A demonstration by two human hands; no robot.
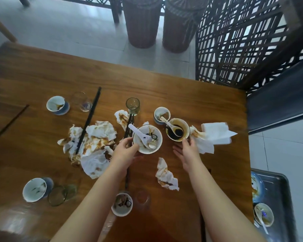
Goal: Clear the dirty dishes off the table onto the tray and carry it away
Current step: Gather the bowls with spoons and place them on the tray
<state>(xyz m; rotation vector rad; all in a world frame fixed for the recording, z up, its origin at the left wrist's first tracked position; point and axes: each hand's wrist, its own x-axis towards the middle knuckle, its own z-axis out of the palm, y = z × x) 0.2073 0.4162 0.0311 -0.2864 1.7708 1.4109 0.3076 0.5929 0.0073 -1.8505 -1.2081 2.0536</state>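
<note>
White bowl (147,141) sat mid-table, upright. The white spoon (140,136) lay in it, long axis diagonal, handle pointing away-left over the rim. Your left hand (125,148) gripped the bowl's near-left rim, fingers curled. Your right hand (186,151) was spread, fingertips at the sauce bowl (177,130), holding nothing. Judged step: collecting bowls. Next move: lift level so the spoon does not slide out, then carry right to the tray (278,189) beside the table's near-right corner.

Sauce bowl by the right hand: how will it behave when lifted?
The sauce bowl looks glazed, so probably stiff, breakable and slick where smeared. Its dark sauce may slosh if tilted. The spoon leaning in it could slide out.
</note>
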